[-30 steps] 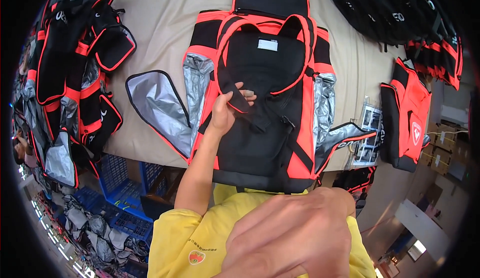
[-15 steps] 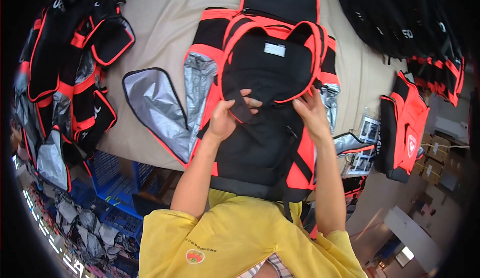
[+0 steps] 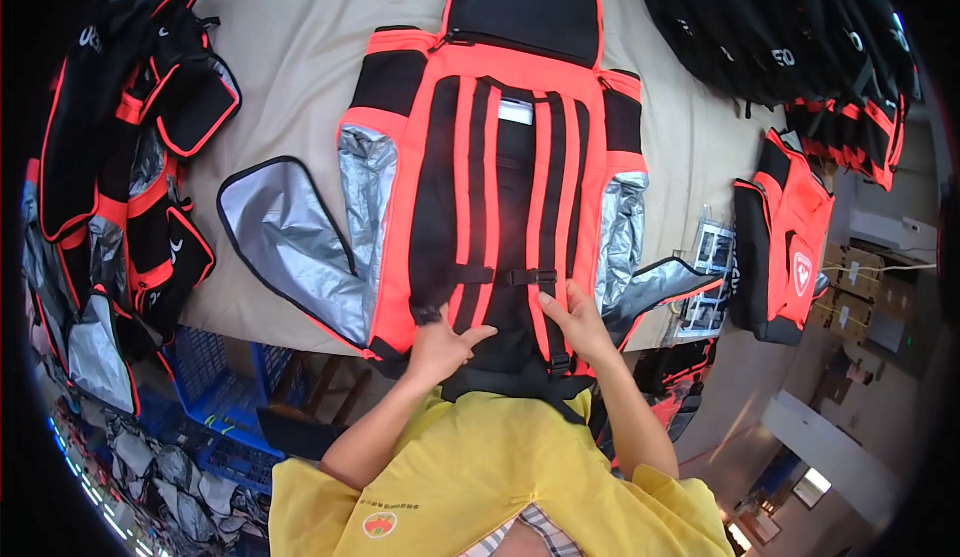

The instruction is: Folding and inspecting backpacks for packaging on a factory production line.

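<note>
A red and black backpack (image 3: pixel 430 147) lies with its strap side up in front of me, its black top flap (image 3: pixel 525 12) folded away at the far end. Two red-edged black shoulder straps run toward me. My left hand (image 3: pixel 443 349) rests at the lower end of the left shoulder strap (image 3: pixel 480 207), thumb stretched across it and index finger apart. Over the right shoulder strap (image 3: pixel 550 207), my right hand (image 3: pixel 582 327) has its thumb on the edge, just below a black buckle (image 3: pixel 545 277). Silver-lined side panels (image 3: pixel 285 222) spread out on both sides.
More red and black bags (image 3: pixel 90 127) are piled at the left, and dark bags (image 3: pixel 780 27) at the far right. A smaller red bag (image 3: pixel 790 247) stands near the right edge. Blue plastic crates (image 3: pixel 215 382) sit below the beige table cover (image 3: pixel 300 67).
The shoulder straps, which arched up in a loop, now lie flat along the backpack. Both hands have come down toward me, to the lower ends of the straps.
</note>
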### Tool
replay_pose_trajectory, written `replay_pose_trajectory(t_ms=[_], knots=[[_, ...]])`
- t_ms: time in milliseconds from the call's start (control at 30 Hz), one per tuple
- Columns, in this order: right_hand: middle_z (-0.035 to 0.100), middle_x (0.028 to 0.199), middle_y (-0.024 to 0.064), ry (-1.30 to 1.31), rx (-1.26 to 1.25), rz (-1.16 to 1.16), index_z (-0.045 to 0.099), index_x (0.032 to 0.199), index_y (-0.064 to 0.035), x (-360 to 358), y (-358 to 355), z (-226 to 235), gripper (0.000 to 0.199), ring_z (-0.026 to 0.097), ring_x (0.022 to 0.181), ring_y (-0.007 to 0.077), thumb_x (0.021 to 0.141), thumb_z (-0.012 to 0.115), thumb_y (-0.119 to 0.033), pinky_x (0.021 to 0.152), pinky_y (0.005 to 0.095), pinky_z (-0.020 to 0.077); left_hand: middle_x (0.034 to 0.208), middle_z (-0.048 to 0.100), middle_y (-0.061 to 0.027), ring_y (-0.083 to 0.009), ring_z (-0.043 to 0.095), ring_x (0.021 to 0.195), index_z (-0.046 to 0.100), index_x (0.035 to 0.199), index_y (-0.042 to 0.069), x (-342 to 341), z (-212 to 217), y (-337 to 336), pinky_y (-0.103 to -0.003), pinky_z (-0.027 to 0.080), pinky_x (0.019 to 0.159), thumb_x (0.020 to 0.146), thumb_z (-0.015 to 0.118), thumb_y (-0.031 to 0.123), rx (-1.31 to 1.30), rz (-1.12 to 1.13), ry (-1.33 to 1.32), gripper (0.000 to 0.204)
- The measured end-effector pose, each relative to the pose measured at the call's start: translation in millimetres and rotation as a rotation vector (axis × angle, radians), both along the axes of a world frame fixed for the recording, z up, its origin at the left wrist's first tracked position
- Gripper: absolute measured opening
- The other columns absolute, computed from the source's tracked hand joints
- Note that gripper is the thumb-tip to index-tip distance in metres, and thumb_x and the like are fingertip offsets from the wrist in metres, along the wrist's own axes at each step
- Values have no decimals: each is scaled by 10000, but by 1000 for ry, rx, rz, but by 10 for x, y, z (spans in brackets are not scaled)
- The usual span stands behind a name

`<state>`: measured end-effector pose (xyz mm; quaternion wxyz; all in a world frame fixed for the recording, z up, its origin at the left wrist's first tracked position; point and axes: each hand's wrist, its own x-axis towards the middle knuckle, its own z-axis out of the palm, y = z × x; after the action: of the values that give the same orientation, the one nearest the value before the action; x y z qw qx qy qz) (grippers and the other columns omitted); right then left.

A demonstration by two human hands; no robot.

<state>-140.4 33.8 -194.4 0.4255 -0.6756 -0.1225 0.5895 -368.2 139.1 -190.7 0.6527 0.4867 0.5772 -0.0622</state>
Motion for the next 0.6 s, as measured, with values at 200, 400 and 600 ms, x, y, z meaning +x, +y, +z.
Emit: replay_pose_trajectory(t_ms=[200, 400, 600], knots=[[707, 1304, 46, -11, 0, 2, 588, 1404, -1, 19, 26, -29, 380, 645, 1171, 113, 1071, 691, -154, 1036, 300, 523, 841, 729, -70, -129, 655, 569, 564, 1315, -23, 32, -87, -21, -291, 555, 535, 864, 921, 238, 5, 40, -70, 632], [712, 1293, 42, -19, -13, -22, 599, 1388, 2, 31, 30, -29, 359, 646, 1163, 110, 1069, 687, -137, 1030, 298, 523, 864, 758, -121, -166, 689, 583, 574, 1246, -39, 60, -13, 57, -313, 570, 563, 857, 916, 279, 16, 31, -112, 607], [702, 1315, 71, 36, 12, -28, 597, 1367, 17, 24, 43, -40, 360, 630, 1185, 127, 1058, 704, -135, 1035, 304, 511, 897, 756, -107, -156, 682, 581, 560, 1288, -32, 28, -65, 63, -304, 563, 556, 861, 909, 236, -14, 39, -101, 613]])
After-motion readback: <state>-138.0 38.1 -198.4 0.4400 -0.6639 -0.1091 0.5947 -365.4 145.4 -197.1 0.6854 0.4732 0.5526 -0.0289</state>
